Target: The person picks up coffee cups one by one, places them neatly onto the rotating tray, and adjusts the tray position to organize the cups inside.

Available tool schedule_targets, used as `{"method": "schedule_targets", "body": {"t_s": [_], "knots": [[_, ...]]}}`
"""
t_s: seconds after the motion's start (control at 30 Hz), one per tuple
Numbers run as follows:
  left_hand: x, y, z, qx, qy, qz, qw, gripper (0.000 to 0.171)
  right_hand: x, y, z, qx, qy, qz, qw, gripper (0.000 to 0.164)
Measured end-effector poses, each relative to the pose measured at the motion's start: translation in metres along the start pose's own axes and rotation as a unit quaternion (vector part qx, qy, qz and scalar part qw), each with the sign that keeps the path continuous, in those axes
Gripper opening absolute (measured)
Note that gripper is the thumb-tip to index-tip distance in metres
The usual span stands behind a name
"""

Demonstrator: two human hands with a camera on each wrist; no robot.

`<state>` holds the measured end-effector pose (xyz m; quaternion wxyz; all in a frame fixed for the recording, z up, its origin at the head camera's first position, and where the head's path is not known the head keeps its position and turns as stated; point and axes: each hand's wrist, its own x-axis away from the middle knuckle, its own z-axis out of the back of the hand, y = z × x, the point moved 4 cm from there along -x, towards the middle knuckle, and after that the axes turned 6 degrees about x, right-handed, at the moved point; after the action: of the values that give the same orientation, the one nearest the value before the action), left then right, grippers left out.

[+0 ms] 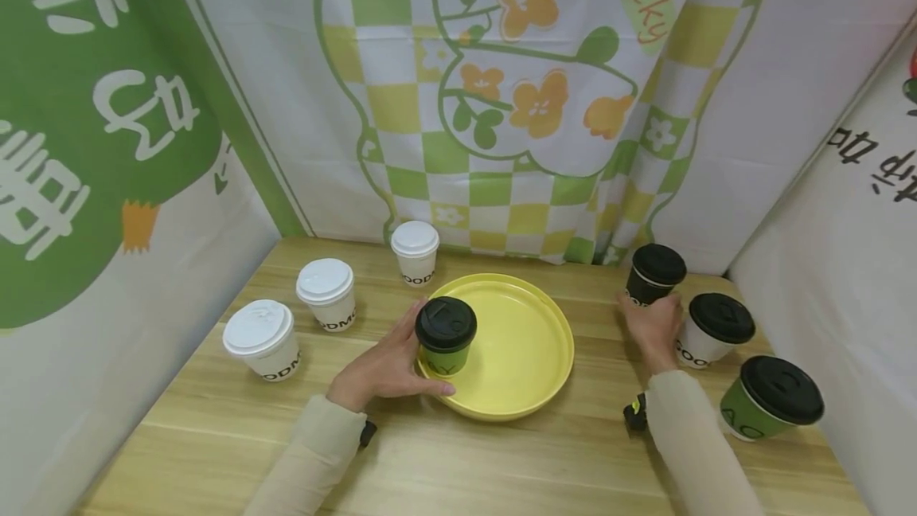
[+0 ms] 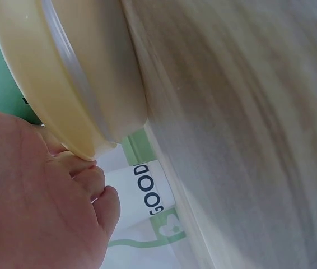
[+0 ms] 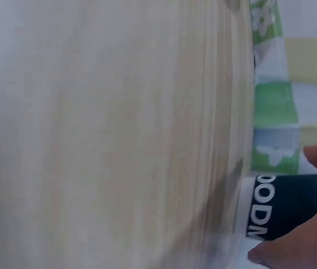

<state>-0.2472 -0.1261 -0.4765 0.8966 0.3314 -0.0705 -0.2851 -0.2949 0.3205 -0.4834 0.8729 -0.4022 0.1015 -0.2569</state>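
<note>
A green paper cup (image 1: 446,337) with a black lid stands on the left side of a round yellow tray (image 1: 526,349). My left hand (image 1: 380,366) holds this cup from the left, thumb at the near side and fingers behind. In the left wrist view, the left hand (image 2: 35,196) is beside the rim of the tray (image 2: 63,73), which partly hides the green cup (image 2: 1,78). At the back right, my right hand (image 1: 653,326) grips a black paper cup (image 1: 657,265) with a black lid. The right wrist view shows fingers and thumb around the black cup (image 3: 293,204).
Along the left stand three white-lidded white cups: near (image 1: 265,339), middle (image 1: 328,293) and far (image 1: 415,252). Right of my right hand are a white cup with black lid (image 1: 716,326) and a larger green cup (image 1: 772,396). Fabric curtains (image 1: 401,102) border the wooden table (image 1: 501,468).
</note>
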Motion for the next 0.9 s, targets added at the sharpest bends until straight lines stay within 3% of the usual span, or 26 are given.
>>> {"method": "schedule_targets", "body": {"t_s": [0.3,0.9], "knots": [[0.000,-0.002,-0.001,0.001,0.003,-0.007,1.0000,0.130,-0.022,0.007,-0.005,-0.045,0.046,-0.028,0.998,0.108],[0.000,-0.002,0.000,0.000,-0.006,-0.003,1.0000,0.130,-0.026,0.012,-0.008,-0.035,0.036,-0.024,0.998,0.103]]}}
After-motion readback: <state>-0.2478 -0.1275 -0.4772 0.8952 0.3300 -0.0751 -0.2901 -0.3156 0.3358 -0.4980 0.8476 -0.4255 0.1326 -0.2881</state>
